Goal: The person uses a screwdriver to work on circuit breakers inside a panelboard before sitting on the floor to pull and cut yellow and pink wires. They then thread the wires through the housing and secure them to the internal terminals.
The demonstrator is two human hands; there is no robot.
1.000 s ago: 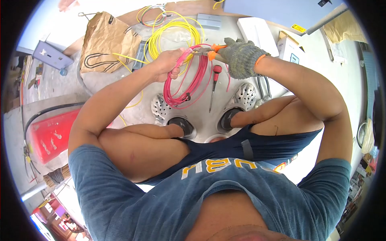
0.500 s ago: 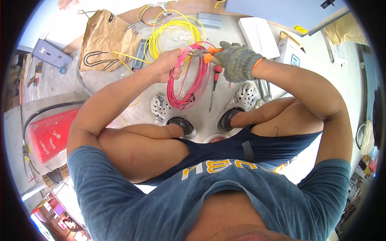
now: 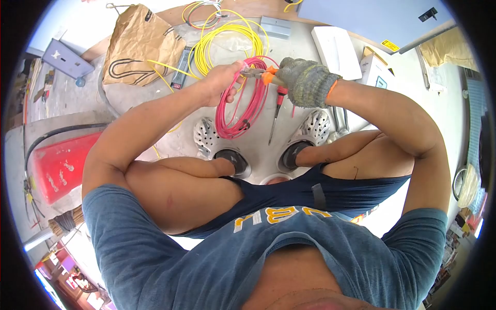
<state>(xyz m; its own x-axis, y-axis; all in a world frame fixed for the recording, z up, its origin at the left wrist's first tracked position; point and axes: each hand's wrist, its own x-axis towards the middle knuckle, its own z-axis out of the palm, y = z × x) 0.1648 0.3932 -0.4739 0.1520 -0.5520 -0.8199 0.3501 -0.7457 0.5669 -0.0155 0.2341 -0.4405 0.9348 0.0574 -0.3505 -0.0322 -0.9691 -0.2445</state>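
Squatting over a pale concrete floor, the person works with both hands raised in front of the knees. Their bare left hand has its grip closed around the top of a pink wire coil, which hangs down from the fist toward six o'clock and ends just above the feet. Their right hand, in a grey knitted glove, is at three o'clock of the left one, its grip shut on orange-handled pliers; the pliers' nose points toward nine o'clock and meets the pink wire right beside the left fingers. Whether the pliers' jaws are closed on the wire cannot be told. A red-handled screwdriver lies on the floor just beside the coil at its three o'clock, with the tip pointing toward six o'clock. Two perforated white clogs flank the coil's lower end. At twelve o'clock of the hands lies a yellow wire coil, and at ten o'clock a crumpled brown paper bag. A white box rests at one o'clock, and a red slab lies well apart at eight o'clock.
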